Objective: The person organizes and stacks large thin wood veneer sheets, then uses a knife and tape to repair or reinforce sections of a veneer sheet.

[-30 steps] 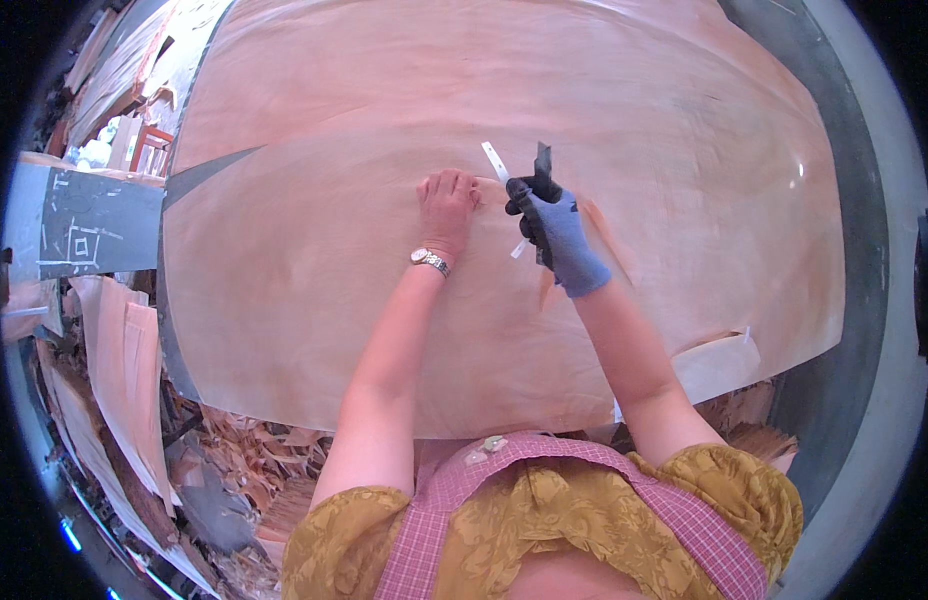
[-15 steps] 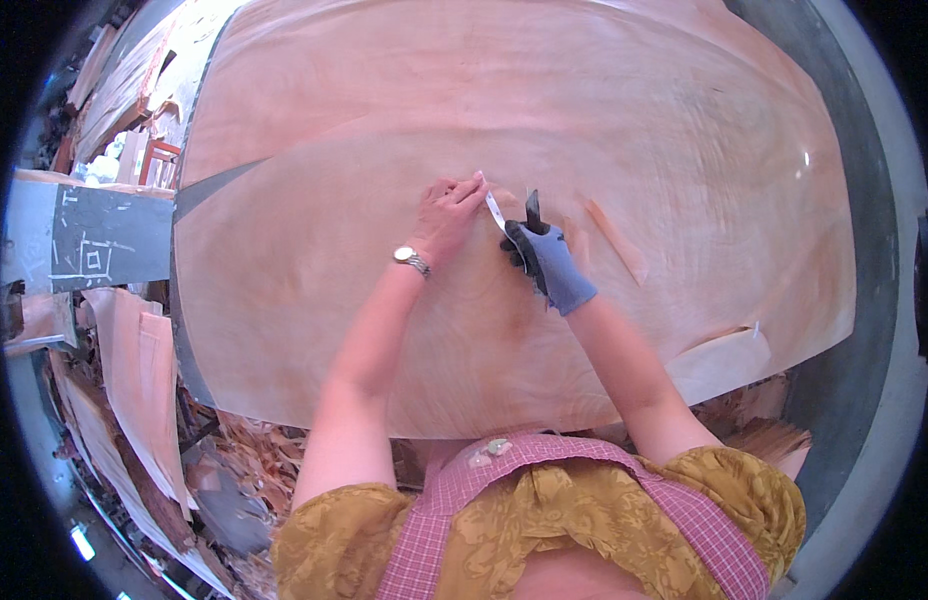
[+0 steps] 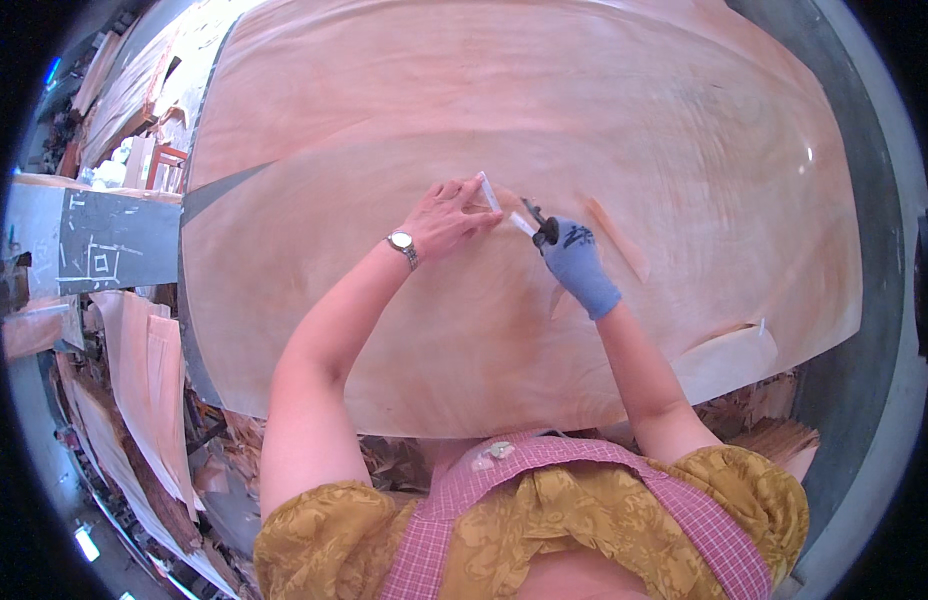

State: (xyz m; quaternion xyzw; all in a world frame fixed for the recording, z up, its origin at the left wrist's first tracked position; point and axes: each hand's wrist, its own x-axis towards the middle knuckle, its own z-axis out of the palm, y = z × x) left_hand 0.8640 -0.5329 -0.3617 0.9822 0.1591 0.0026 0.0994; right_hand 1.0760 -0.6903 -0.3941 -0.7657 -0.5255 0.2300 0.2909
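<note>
Mustard patterned cloth (image 3: 324, 540) is seen nearest, overlaid by a pink checked apron (image 3: 439, 530) on which pale ornaments (image 3: 496, 452) are fixed. Past it, wood scraps (image 3: 389, 460) are exposed below the near edge of a large pinkish veneer sheet (image 3: 434, 350).

Left wrist: a metal-banded watch (image 3: 401, 241) is worn; its dial is too small to be read.

Right hand (image 3: 579, 265): covered by a blue glove with a dark mark printed across its back, blurred. Its fingers are curled closed around a dark tool (image 3: 533, 211). From the left of this grip a short white strip (image 3: 522, 224) is extended; how it is held cannot be told.

Left hand (image 3: 444, 220): bare, fingers spread and partly open. Another white piece (image 3: 489, 193) is touched by forefinger and thumb near its two ends, over the sheet, just left of the right-hand grip.

Right of that grip, a loose veneer sliver (image 3: 619, 240) is laid slantwise. Well left of both hands, a grey panel (image 3: 114, 250) is marked with white chalk-like lines, nested squares among them. Beyond the left hand, a dark wedge (image 3: 229, 190) is bordered by veneer.
</note>
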